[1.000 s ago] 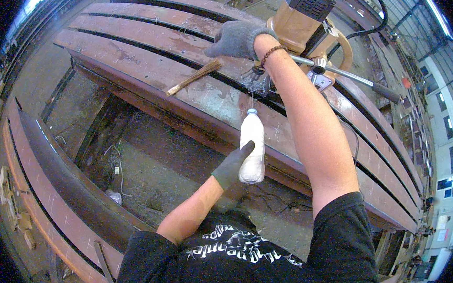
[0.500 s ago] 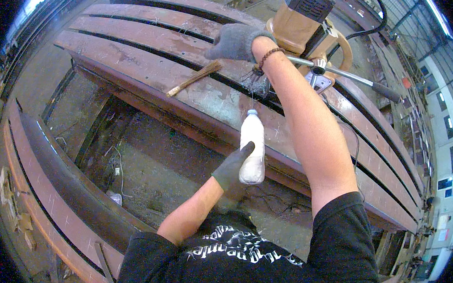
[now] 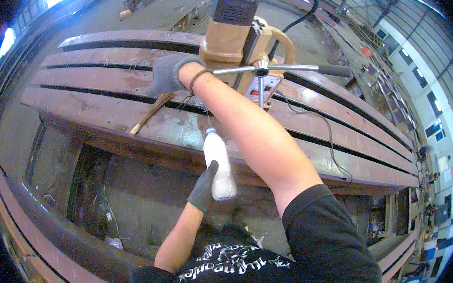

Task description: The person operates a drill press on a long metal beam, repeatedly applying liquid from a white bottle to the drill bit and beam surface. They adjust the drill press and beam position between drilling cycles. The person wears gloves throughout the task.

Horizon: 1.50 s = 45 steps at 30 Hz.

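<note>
Head view, looking down over a person's shoulders at a stack of long rusty steel beams (image 3: 97, 109), brown and rough, with dark slots running between their flat flanges. Farthest left, a thin wooden-handled brush (image 3: 151, 114) lies slanted on the top flange, its straw-coloured length pale against the rust.

Next comes the right hand (image 3: 169, 74), in a grey knitted glove with a cord bracelet at the wrist. The bare arm crosses the body and the hand is laid on the beam at the foot of the drill, just above the brush; whether it grips anything I cannot tell, since the fingers are hidden by the back of the glove.

Lower down, the left hand (image 3: 205, 187), in a dark glove, is wrapped around the lower part of a white plastic bottle (image 3: 217, 163). The bottle is smooth and rounded, narrowing to a small cap that points up toward the beam edge; it is held in the air in front of the beam's side, below the right forearm.

Right of the gloved hand stands a boxy tan drill (image 3: 234, 31) with a dark motor on top, sitting on the beam. Shiny metal spoke handles (image 3: 294, 68) stick out from its hub, one ending in a dark grip. A thin black cable (image 3: 331, 143) trails across the beams to the right.
</note>
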{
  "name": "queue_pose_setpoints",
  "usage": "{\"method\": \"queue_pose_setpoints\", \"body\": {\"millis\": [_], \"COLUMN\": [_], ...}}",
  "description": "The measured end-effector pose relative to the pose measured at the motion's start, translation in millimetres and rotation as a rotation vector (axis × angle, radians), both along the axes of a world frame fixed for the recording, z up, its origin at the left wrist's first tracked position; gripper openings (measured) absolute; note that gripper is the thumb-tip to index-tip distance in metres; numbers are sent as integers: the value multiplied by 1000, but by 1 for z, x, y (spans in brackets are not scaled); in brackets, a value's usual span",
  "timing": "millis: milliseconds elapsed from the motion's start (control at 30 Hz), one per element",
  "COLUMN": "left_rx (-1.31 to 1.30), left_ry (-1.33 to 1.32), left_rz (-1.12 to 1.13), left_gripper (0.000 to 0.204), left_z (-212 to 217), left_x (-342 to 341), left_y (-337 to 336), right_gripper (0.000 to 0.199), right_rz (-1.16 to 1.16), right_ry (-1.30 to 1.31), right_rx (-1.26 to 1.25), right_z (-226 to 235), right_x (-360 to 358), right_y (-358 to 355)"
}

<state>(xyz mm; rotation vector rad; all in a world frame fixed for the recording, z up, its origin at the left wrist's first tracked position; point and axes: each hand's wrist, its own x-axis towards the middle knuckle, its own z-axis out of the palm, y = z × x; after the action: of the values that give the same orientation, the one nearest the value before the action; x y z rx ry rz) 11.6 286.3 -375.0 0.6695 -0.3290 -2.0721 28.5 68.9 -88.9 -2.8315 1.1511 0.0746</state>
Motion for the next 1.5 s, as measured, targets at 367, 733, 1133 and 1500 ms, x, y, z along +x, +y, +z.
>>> {"method": "queue_pose_setpoints", "body": {"millis": [367, 733, 1133, 1500], "left_rx": [74, 15, 47, 15], "left_ry": [21, 91, -1, -56], "left_rz": [-3, 8, 23, 10], "left_gripper": [63, 61, 63, 59], "left_z": [-4, 6, 15, 22], "left_x": [-1, 0, 0, 3], "left_y": [2, 2, 3, 6], "right_gripper": [62, 63, 65, 69], "right_rz": [-45, -3, -25, -7], "right_ry": [-20, 52, 59, 78], "right_rx": [8, 9, 14, -25], "right_z": [-5, -3, 2, -10], "right_x": [2, 3, 4, 3], "right_y": [3, 1, 9, -1]}}
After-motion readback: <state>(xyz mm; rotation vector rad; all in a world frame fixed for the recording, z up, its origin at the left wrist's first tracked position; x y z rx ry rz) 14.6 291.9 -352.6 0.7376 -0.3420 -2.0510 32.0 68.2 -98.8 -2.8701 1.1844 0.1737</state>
